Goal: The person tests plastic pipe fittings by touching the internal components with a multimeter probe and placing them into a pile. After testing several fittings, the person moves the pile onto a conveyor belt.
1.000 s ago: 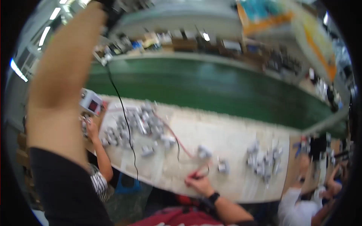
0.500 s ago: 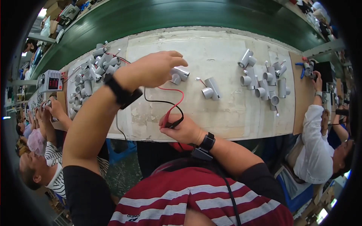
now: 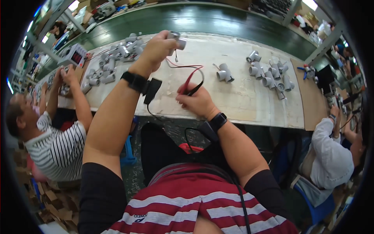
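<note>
My left hand (image 3: 156,50) is raised over the far side of the table, its fingers closed on a grey T-shaped tube piece (image 3: 180,43). A short wire with a small connector (image 3: 176,59) dangles from that piece. Closer to me, my right hand (image 3: 198,102) pinches a red test lead (image 3: 188,81) and a black test lead (image 3: 196,89) together; their tips are hidden or too small to make out. The leads loop up and to the left, passing behind my left hand. A single similar tube piece (image 3: 224,73) lies to the right of my hands.
Grey tube pieces (image 3: 111,62) are heaped at the left, and several more (image 3: 269,74) at the right. A boxy meter (image 3: 74,55) stands at the far left. Blue-handled pliers (image 3: 306,71) lie at the right end. Co-workers sit on both sides; a green conveyor belt (image 3: 187,19) runs behind the table (image 3: 241,105).
My left hand has picked up the tube piece it was reaching over and lifted it. My right hand still grips the leads. The whole view has shifted.
</note>
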`<state>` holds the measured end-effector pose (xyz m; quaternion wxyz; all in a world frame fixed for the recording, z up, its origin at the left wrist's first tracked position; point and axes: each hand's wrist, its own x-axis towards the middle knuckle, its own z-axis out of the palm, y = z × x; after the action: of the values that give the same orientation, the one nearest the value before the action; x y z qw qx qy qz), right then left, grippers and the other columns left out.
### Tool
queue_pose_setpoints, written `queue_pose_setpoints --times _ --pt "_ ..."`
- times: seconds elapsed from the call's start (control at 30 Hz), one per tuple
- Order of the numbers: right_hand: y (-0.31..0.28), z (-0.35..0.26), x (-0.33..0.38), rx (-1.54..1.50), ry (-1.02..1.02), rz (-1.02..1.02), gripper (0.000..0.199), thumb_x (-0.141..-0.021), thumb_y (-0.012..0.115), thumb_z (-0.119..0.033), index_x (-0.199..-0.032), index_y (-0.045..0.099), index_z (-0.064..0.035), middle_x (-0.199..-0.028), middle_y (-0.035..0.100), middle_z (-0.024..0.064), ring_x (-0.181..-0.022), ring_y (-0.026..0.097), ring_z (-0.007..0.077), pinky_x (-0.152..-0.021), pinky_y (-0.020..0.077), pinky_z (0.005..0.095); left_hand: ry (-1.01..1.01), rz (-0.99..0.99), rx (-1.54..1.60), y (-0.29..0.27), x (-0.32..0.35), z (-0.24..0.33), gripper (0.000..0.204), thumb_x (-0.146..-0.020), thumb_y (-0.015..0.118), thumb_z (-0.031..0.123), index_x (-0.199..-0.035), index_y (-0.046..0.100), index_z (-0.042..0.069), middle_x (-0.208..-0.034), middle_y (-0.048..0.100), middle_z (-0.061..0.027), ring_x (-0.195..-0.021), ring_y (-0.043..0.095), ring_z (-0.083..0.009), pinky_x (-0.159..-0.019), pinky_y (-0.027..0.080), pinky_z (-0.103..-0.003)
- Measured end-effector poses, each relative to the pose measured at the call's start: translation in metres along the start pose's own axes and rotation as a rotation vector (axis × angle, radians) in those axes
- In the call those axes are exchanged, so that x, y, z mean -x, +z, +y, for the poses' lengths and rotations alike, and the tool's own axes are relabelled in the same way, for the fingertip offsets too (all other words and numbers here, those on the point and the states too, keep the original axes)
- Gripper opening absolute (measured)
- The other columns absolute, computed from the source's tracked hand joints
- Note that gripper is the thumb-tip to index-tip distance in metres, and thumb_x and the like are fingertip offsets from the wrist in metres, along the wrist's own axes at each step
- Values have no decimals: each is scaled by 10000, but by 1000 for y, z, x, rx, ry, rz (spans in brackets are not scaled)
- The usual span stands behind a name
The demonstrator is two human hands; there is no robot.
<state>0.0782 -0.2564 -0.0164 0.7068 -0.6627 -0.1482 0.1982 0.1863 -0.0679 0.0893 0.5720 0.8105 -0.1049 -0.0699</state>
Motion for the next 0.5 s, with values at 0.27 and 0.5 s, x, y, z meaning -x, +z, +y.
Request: queue_pose_setpoints --times 0.27,0.5 --pt "-6 13 -9 -332 -69 142 171 -960 662 -73 -1107 632 9 -904 725 145 -748 695 197 -632 580 312 -22 352 613 22 138 -61 368 -924 730 42 -1228 524 33 -1109 684 -104 -979 688 -198 -853 554 -323" --pt "1 8 -9 -337 -110 221 169 -966 651 -65 -1103 624 29 -922 726 160 -753 700 205 -653 597 324 173 357 543 65 161 -110 380 -899 758 1 -1175 499 36 -1121 660 -88 -937 669 -156 -837 555 -303"
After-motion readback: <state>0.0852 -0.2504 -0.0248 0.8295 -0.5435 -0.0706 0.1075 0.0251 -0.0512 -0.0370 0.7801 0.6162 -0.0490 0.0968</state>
